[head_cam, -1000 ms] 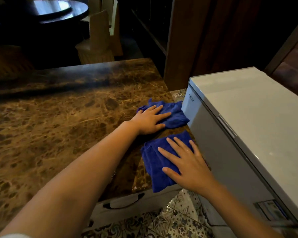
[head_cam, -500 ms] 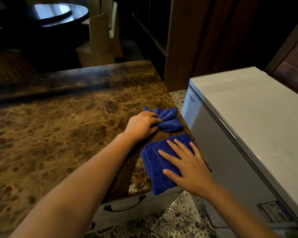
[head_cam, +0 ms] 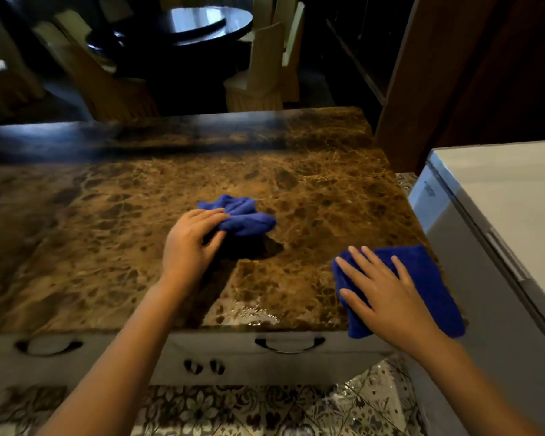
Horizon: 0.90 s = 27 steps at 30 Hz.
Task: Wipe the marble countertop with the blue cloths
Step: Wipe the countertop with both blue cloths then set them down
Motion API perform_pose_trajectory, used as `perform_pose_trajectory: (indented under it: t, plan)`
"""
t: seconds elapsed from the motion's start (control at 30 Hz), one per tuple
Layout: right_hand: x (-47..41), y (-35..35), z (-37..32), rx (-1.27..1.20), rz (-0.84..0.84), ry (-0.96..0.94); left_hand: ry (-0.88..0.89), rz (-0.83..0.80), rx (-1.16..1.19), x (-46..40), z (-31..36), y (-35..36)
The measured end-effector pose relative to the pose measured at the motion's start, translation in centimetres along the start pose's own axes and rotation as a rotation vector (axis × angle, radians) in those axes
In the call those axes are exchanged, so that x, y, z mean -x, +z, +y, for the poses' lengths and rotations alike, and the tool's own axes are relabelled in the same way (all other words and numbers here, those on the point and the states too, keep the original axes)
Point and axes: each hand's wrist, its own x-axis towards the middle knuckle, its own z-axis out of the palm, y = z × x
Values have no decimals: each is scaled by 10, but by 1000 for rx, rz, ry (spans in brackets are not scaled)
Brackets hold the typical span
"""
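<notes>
The brown marble countertop (head_cam: 114,234) fills the middle of the head view. My left hand (head_cam: 191,243) grips a bunched-up blue cloth (head_cam: 243,217) near the counter's centre, fingers curled into its left side. My right hand (head_cam: 387,292) lies flat, fingers spread, on a second blue cloth (head_cam: 428,278) that is folded flat at the counter's front right corner and hangs slightly over the front edge.
A white chest freezer (head_cam: 497,234) stands close against the counter's right side. White drawers with dark handles (head_cam: 288,344) run under the front edge. Patterned floor tiles lie below. Beyond the far edge are a dark round table (head_cam: 183,23) and pale chairs.
My left hand closed on its cloth, bunched it and dragged it left toward the counter's centre. The right hand stayed flat on its cloth. The view shifted left.
</notes>
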Motion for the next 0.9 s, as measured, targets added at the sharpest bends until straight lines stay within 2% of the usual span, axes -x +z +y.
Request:
perform_pose_trajectory:
  t: [0.1, 0.23, 0.37, 0.4, 0.47, 0.57, 0.63, 0.7, 0.77, 0.9]
  plan:
    - [-1, 8, -3, 84, -38, 27, -141, -7, -125, 27, -31, -22]
    - [-2, 5, -1, 62, -65, 20, -246, -200, -166, 45, -48, -33]
    - [-6, -2, 10, 42, -52, 28, -239, -132, -315, 40, -47, -36]
    - [-6, -1, 11, 56, -39, 27, -207, -163, -321, 40, -49, -33]
    - [-4, 3, 13, 61, -32, 24, -155, -336, -319, 43, -56, -23]
    - [-3, 6, 13, 60, -29, 35, -271, -521, -400, 38, -72, -8]
    - [-3, 6, 12, 48, -10, 38, -355, -533, -481, 19, -76, -5]
    - [-2, 7, 12, 40, 5, 36, -331, -491, -561, -1, -80, -2]
    - [-2, 8, 12, 43, 8, 41, -293, -465, -515, -16, -84, 4]
    - [-3, 9, 13, 54, 13, 36, -302, -510, -449, -32, -88, 17]
